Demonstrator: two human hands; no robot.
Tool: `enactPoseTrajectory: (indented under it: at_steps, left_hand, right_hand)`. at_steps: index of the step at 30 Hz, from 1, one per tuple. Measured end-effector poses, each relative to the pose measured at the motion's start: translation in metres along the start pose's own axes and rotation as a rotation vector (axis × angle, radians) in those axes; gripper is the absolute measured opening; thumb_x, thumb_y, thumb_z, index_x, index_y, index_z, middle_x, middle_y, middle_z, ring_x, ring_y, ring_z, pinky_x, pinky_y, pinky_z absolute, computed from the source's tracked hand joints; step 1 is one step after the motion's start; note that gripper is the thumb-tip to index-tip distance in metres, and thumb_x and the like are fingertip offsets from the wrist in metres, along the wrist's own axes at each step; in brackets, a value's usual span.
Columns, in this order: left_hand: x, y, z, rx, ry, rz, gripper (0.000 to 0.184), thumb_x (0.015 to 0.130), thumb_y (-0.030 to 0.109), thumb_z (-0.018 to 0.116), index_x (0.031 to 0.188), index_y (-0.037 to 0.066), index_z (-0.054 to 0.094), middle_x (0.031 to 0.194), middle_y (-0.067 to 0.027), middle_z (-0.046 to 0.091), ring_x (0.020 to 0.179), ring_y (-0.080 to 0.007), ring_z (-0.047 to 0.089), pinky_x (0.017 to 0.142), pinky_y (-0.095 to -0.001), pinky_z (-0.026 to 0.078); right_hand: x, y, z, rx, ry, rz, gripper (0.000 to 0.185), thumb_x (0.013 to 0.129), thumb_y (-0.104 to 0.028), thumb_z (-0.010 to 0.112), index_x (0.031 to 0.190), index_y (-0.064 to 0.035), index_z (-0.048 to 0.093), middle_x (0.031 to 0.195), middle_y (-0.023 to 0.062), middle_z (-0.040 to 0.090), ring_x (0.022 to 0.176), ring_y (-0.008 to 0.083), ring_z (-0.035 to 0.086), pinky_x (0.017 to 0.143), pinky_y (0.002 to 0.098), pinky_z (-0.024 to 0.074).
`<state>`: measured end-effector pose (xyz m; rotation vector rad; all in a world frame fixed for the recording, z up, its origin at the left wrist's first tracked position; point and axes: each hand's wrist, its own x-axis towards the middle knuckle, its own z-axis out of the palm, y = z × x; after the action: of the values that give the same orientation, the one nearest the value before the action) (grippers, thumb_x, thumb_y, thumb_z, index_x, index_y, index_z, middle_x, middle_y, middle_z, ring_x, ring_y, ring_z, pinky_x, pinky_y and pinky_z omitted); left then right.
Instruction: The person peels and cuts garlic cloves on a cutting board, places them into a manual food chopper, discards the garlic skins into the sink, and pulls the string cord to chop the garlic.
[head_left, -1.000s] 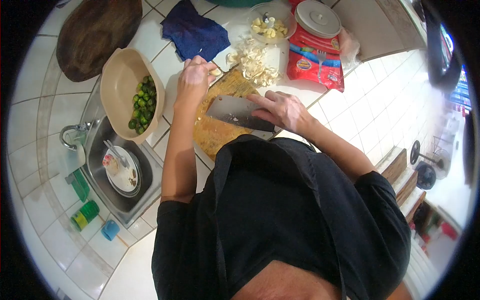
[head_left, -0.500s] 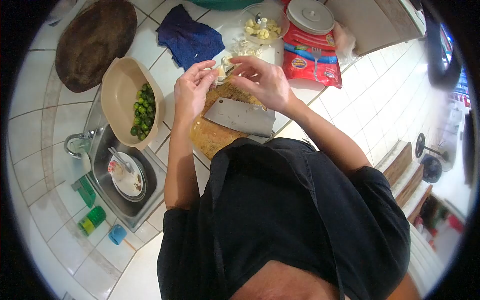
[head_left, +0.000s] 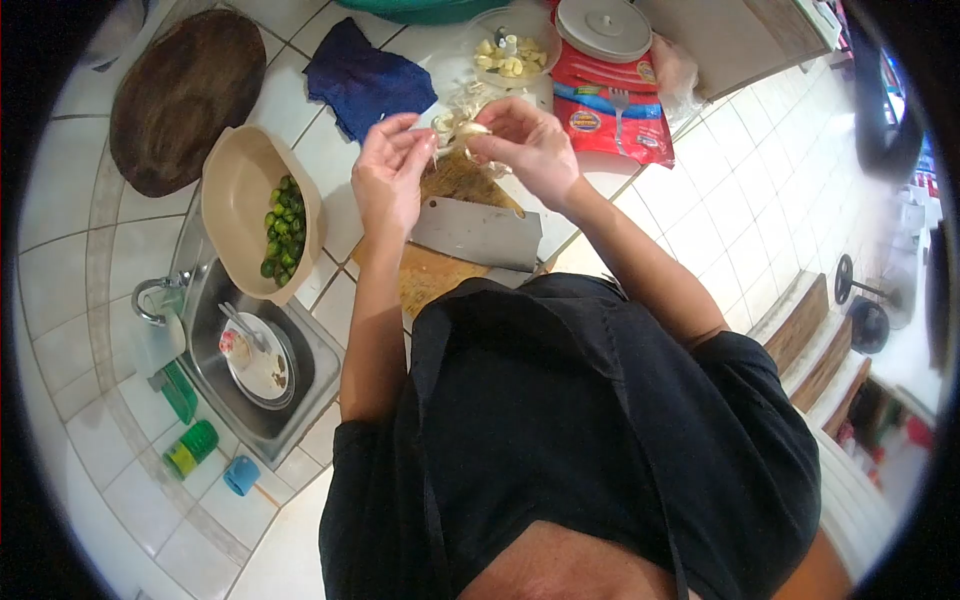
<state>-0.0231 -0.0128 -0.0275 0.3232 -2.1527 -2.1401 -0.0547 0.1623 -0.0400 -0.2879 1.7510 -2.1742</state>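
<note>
Pinching garlic (head_left: 470, 130) in right hand (head_left: 538, 150), left hand (head_left: 388, 178) apart (grip unclear), so a loose pinch could drop it onto the cleaver (head_left: 475, 232) below.

Wall (head_left: 60, 285): white tile, darker grout, at left.
Floor (head_left: 745, 175): pale square tiles, at right.
Steps (head_left: 797, 318): brown risers, pale treads, right.
Light: whitish, brightest far right.

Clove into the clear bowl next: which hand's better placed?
Right, probably. The right hand appears to pinch a clove and is nearer the bowl. The left hand is farther from it, on the other side of the clove.
</note>
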Motion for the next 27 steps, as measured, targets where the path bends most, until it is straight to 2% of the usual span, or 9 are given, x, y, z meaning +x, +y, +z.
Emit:
enactPoseTrajectory:
  at_steps: [4,8,9,11,12,14,21,23,27]
  left_hand:
    - [0.021,-0.021,0.013,0.137,0.145,0.174,0.026,0.088,0.003,0.068,0.112,0.0,0.061,0.095,-0.0103,0.068,0.083,-0.0136,0.066,0.072,-0.0244,0.054]
    - [0.038,-0.034,0.016,0.593,-0.209,0.243,0.033,0.089,0.01,0.065,0.122,0.005,0.059,0.111,-0.0114,0.069,0.092,-0.0142,0.069,0.081,-0.0299,0.055]
    - [0.039,-0.031,0.019,0.856,-0.245,0.506,0.036,0.09,0.011,0.063,0.125,0.007,0.057,0.114,-0.0115,0.068,0.094,-0.0142,0.069,0.081,-0.031,0.055]
    - [0.035,-0.025,0.025,0.935,-0.304,0.651,0.049,0.087,0.009,0.065,0.133,0.011,0.051,0.118,-0.0119,0.067,0.097,-0.0148,0.069,0.081,-0.0338,0.055]
    - [0.032,-0.021,0.03,0.935,-0.309,0.651,0.049,0.087,0.009,0.065,0.133,0.011,0.051,0.118,-0.0119,0.067,0.097,-0.0148,0.069,0.081,-0.0338,0.055]
    - [0.028,-0.018,0.038,0.428,-0.233,0.275,0.065,0.08,0.008,0.07,0.139,0.012,0.043,0.115,-0.0126,0.067,0.089,-0.0218,0.071,0.096,-0.0338,0.047]
    - [0.032,-0.01,0.037,0.698,-0.257,0.193,0.04,0.075,0.014,0.077,0.114,0.008,0.066,0.103,-0.0126,0.069,0.076,-0.0222,0.067,0.082,-0.0339,0.051]
    - [0.037,-0.026,0.035,0.841,-0.235,0.466,0.021,0.078,0.017,0.073,0.099,0.011,0.074,0.105,-0.0066,0.07,0.087,-0.0263,0.062,0.081,-0.0351,0.05]
    - [0.03,-0.016,0.038,1.0,-0.275,0.673,0.021,0.078,0.023,0.073,0.098,0.014,0.075,0.104,-0.0048,0.07,0.095,-0.0258,0.058,0.087,-0.0351,0.047]
  right_hand:
    - [-0.001,0.0,-0.022,0.019,0.14,0.018,0.025,0.083,-0.005,0.072,0.103,0.0023,0.058,0.085,0.0088,0.068,0.074,0.012,0.065,0.068,0.0245,0.0527]
    - [-0.005,-0.001,-0.032,0.115,0.188,0.026,0.026,0.084,-0.006,0.072,0.104,0.0024,0.057,0.085,0.0092,0.068,0.074,0.0128,0.065,0.068,0.0256,0.0535]
    - [-0.006,-0.002,-0.034,0.139,0.206,0.039,0.026,0.084,-0.007,0.072,0.103,0.0025,0.057,0.085,0.0094,0.068,0.075,0.013,0.066,0.068,0.026,0.0537]
    - [-0.007,-0.002,-0.037,0.163,0.226,0.052,0.025,0.085,-0.007,0.072,0.103,0.0025,0.058,0.085,0.0095,0.068,0.075,0.0132,0.066,0.068,0.0263,0.0539]
    - [-0.008,0.0,-0.04,0.16,0.225,0.072,0.021,0.087,-0.008,0.07,0.102,0.001,0.059,0.087,0.0091,0.069,0.077,0.0126,0.066,0.07,0.0256,0.0543]
    - [-0.007,0.004,-0.042,0.159,0.224,0.093,0.018,0.089,-0.009,0.069,0.101,-0.0004,0.06,0.09,0.0087,0.069,0.079,0.012,0.066,0.073,0.0248,0.0546]
    - [-0.008,0.008,-0.043,0.218,0.248,0.095,0.022,0.087,-0.01,0.07,0.102,0.0019,0.059,0.087,0.0104,0.069,0.077,0.014,0.066,0.068,0.0258,0.054]
    - [-0.009,0.006,-0.045,0.214,0.258,0.096,0.022,0.088,-0.01,0.07,0.102,0.0017,0.059,0.087,0.0102,0.069,0.077,0.014,0.066,0.068,0.0257,0.0539]
    - [-0.01,0.007,-0.048,0.24,0.276,0.109,0.02,0.088,-0.01,0.069,0.101,0.0016,0.059,0.089,0.0105,0.069,0.078,0.0145,0.066,0.07,0.0264,0.0547]
